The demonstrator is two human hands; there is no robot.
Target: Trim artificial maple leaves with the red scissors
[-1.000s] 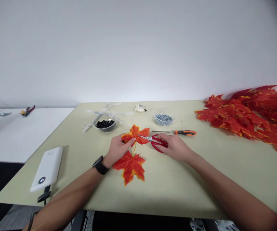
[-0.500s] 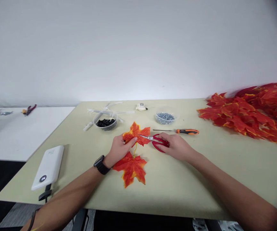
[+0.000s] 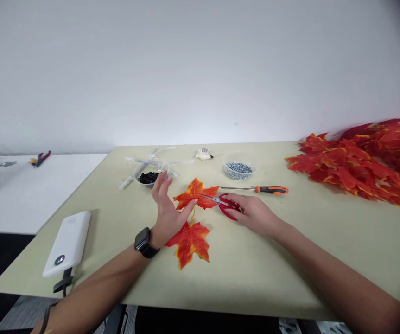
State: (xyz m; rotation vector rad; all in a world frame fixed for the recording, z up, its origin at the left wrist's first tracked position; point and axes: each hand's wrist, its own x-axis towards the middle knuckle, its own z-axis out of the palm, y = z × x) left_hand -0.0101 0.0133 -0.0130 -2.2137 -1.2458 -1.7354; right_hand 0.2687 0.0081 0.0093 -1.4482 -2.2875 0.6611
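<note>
Far left, on a white side table (image 3: 19, 195), a pair of red-handled pliers (image 3: 40, 158); then, on the pale green bench (image 3: 241, 269), a white power bank (image 3: 66, 243) lying flat, a black cable at its end. Next, a black smartwatch (image 3: 144, 242) on the left wrist (image 3: 154, 239), and just past it the left hand (image 3: 168, 208), open and raised, fingers fanned, grip released, one fingertip right at the edge of the upper leaf (image 3: 195, 194) with no visible pinch. Behind that hand, white plastic strips (image 3: 144, 162) and a clear tub of black beads (image 3: 147, 178), partly hidden by the fingers. Between the two hands, the upper leaf, an orange-red artificial maple leaf, flat on the bench, a thin yellow stem (image 3: 193, 215) running down to the lower leaf (image 3: 188, 243) just below it. Against the upper leaf's right edge, the tips of red-handled scissors (image 3: 228, 207), blades too small to read as fully closed; the right hand (image 3: 253, 214) low over the handles, grip clenched on them, a steady hold that favours control of the tips. Beyond, a small white plastic part (image 3: 204, 154), a clear tub of metal screws (image 3: 238, 170), an orange-handled screwdriver (image 3: 271, 189) and, far right, a heap of red maple leaves (image 3: 346, 164)
</note>
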